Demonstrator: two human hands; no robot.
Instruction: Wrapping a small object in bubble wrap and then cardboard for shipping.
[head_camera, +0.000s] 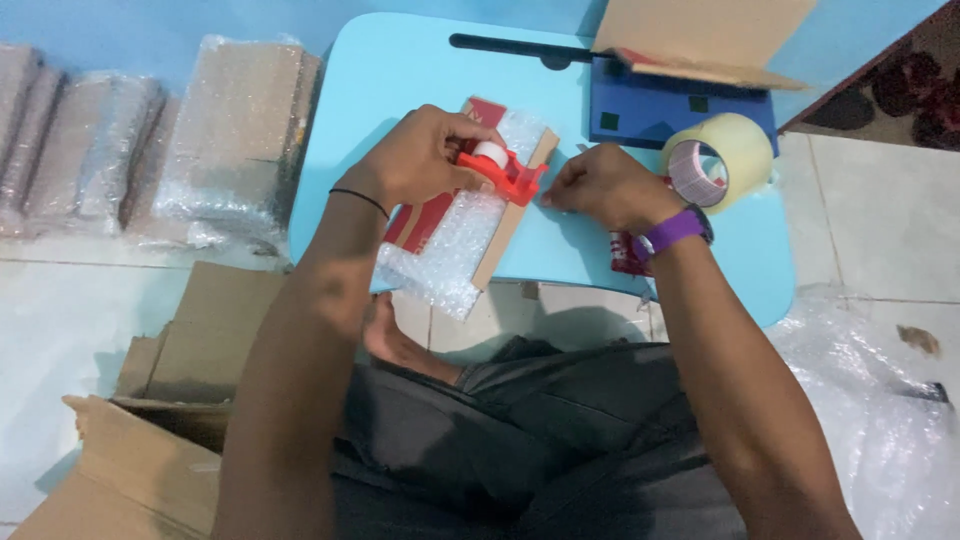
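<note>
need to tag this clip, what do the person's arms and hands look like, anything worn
Both arms are bare, no sleeves or gloves. The left hand has a thin black band around its wrist. The right hand has a purple watch strap around its wrist.

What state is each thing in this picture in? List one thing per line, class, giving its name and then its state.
Left hand: closed on the red tape dispenser.
Right hand: fingertips pinched at the dispenser's tip.
Parcel: partly covered in bubble wrap, lying on the blue table.
Tape roll: loose, standing tilted on the table.
Cardboard box: flap open.
Wrapped bundles: covered in bubble wrap, lying side by side on the floor.
</note>
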